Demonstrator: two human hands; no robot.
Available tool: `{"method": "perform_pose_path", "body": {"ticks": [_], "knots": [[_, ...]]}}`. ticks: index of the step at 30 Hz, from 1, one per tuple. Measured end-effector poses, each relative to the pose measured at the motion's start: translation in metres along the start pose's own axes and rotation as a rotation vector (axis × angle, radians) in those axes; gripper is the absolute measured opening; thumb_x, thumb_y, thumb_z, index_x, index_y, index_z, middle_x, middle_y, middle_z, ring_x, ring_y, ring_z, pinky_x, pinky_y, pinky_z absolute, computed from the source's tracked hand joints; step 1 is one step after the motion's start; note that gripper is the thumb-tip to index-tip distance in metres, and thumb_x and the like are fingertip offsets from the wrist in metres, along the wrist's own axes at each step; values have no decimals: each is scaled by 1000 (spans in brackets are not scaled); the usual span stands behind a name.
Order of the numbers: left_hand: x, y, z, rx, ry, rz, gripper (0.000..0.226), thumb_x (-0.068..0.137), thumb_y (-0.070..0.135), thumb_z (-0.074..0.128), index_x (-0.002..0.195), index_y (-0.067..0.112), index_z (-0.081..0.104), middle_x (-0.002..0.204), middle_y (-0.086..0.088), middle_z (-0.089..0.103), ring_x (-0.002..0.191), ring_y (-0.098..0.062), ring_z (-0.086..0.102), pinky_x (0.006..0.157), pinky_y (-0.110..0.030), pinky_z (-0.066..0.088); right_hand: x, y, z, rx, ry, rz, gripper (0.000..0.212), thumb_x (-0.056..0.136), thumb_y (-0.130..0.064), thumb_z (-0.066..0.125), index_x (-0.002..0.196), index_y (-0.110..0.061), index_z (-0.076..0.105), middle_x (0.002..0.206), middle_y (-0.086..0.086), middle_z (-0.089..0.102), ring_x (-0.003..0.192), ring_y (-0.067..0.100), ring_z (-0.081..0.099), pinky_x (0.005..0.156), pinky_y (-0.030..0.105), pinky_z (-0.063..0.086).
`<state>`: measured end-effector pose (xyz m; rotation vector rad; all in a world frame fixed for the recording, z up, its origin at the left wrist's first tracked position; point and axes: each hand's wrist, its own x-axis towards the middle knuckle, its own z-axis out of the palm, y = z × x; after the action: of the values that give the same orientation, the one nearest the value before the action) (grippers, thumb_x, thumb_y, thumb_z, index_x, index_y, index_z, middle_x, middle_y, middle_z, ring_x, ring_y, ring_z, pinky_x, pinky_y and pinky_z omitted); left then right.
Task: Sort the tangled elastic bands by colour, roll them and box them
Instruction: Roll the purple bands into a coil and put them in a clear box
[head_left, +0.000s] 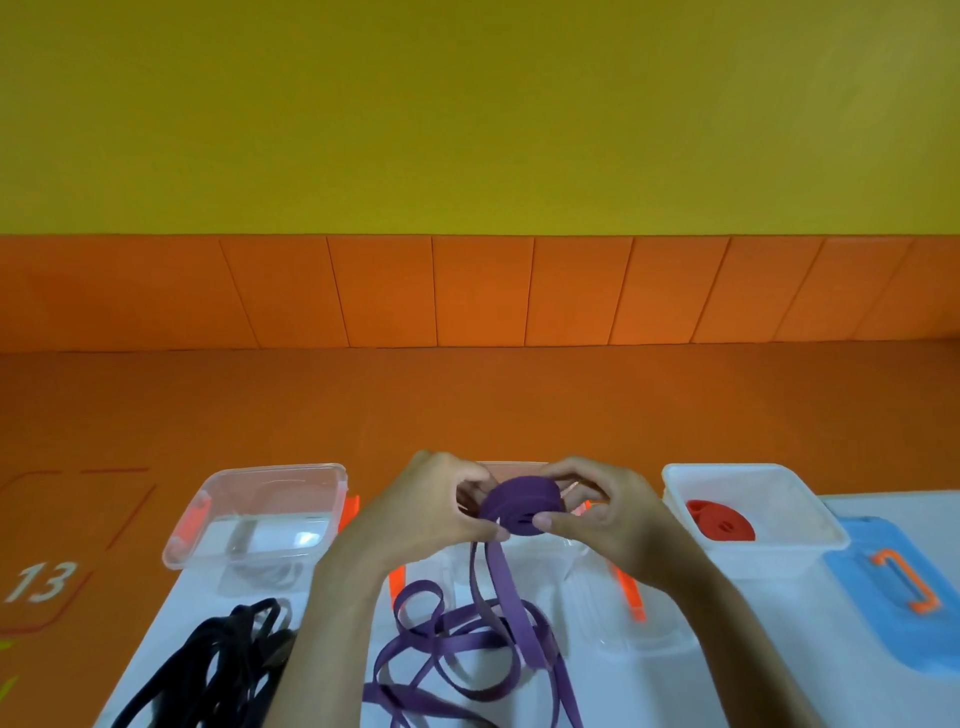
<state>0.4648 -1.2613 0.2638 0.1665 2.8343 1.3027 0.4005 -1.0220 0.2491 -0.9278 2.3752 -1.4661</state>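
Your two hands are together above the middle of the desk (769, 654), both pinching the purple roll (522, 503) between thumb and curled fingers: your left hand (436, 514) on its left side, your right hand (608, 514) on its right. From the roll, the loose purple band (467, 649) hangs down and lies in loops toward the desk's near edge. The black band (218, 670) sits in a heap at the near left corner. Three boxes line the far edge: a clear box (280, 467) at the left, a middle box (587, 582) under your hands, and a white box (753, 556) at the right holding a red roll (719, 522). A blue lid (893, 608) lies at the right edge.
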Motion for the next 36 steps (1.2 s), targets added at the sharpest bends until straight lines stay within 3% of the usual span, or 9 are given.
{"method": "perform_pose_path", "body": {"ticks": [8, 11, 15, 19, 22, 24, 27, 31, 36], "knots": [[-9, 1, 4, -355, 123, 30, 31, 77, 28, 96, 105, 28, 83, 101, 9, 83, 96, -11, 80, 84, -24, 63, -6, 1, 11, 500, 92, 22, 28, 86, -22, 87, 107, -16, 71, 111, 9, 77, 105, 30, 77, 85, 45, 66], [-9, 2, -2, -99, 68, 35, 24, 83, 24, 91, 104, 27, 82, 96, 14, 82, 91, -4, 76, 84, -24, 61, -8, 8, 18, 227, 13, 26, 30, 90, -21, 85, 113, -22, 67, 114, -3, 76, 112, 19, 72, 96, 35, 61], [-10, 10, 2, 14, 37, 45, 21, 85, 24, 89, 104, 24, 82, 95, 10, 81, 91, -7, 75, 86, -32, 60, -1, 1, 14, 1, -30, 15, 26, 90, -34, 84, 110, -39, 68, 106, -20, 75, 105, 5, 69, 89, 16, 54], [-14, 13, 1, -141, 144, 82, 26, 82, 30, 93, 105, 26, 82, 96, 16, 82, 93, -2, 76, 86, -19, 60, 0, 0, 11, 227, 38, 0, 19, 93, -26, 81, 108, -26, 71, 109, -10, 79, 108, 10, 72, 88, 22, 59], [-16, 13, -8, -125, 111, 78, 26, 81, 31, 93, 105, 28, 81, 96, 18, 81, 92, -1, 76, 83, -16, 59, -6, 10, 30, 594, 60, 46, 30, 91, -18, 80, 113, -4, 65, 121, 11, 76, 114, 30, 74, 89, 39, 64], [-16, 13, -13, -72, 50, 54, 24, 81, 29, 93, 103, 27, 82, 94, 18, 82, 91, 0, 77, 83, -16, 59, -12, 16, 41, 633, 25, 68, 32, 92, -20, 80, 115, -4, 65, 122, 12, 75, 117, 32, 72, 93, 40, 62], [-16, 12, -13, 11, -6, 21, 23, 82, 27, 91, 103, 27, 82, 94, 17, 82, 90, 1, 76, 86, -20, 61, -11, 14, 37, 233, -11, 18, 25, 92, -32, 83, 114, -31, 71, 116, -9, 75, 116, 12, 68, 97, 25, 56], [-12, 10, -9, -10, 39, 38, 28, 79, 29, 94, 105, 27, 82, 94, 16, 81, 90, 1, 75, 85, -19, 61, -1, 4, 19, -73, 58, -47, 30, 86, -46, 82, 114, -39, 73, 106, -22, 76, 102, 7, 70, 90, 35, 59], [-9, 8, -7, -35, 110, 45, 22, 78, 39, 94, 88, 42, 76, 88, 23, 79, 84, 1, 74, 78, -12, 57, -4, 7, 23, 376, 227, -32, 27, 86, -21, 87, 109, -22, 75, 108, -1, 81, 105, 16, 76, 89, 30, 61]]}}
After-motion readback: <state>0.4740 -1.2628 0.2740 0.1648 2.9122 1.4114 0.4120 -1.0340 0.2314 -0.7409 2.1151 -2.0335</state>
